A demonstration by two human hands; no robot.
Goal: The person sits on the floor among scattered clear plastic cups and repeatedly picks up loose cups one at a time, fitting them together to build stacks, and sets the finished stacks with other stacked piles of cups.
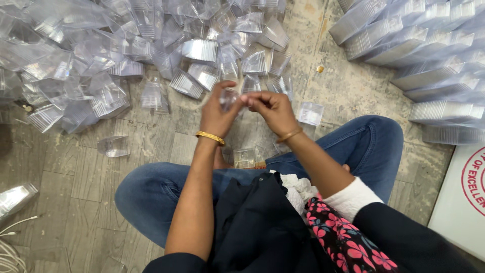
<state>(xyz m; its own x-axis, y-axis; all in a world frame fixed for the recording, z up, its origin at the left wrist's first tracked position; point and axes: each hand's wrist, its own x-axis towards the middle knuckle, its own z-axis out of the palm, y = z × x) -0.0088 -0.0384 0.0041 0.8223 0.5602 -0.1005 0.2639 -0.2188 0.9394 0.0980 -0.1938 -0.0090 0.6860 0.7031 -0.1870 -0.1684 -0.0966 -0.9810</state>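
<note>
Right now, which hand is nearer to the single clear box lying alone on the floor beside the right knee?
The right hand. The lone clear box lies just to its right, close by but apart. The left hand is farther, on the other side of the right hand.

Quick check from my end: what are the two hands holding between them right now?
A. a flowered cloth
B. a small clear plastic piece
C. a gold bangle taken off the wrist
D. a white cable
B: the left hand and the right hand meet on a small clear plastic piece, pinched at the fingertips above the grey floor; each gold bangle sits on its wrist.
</note>
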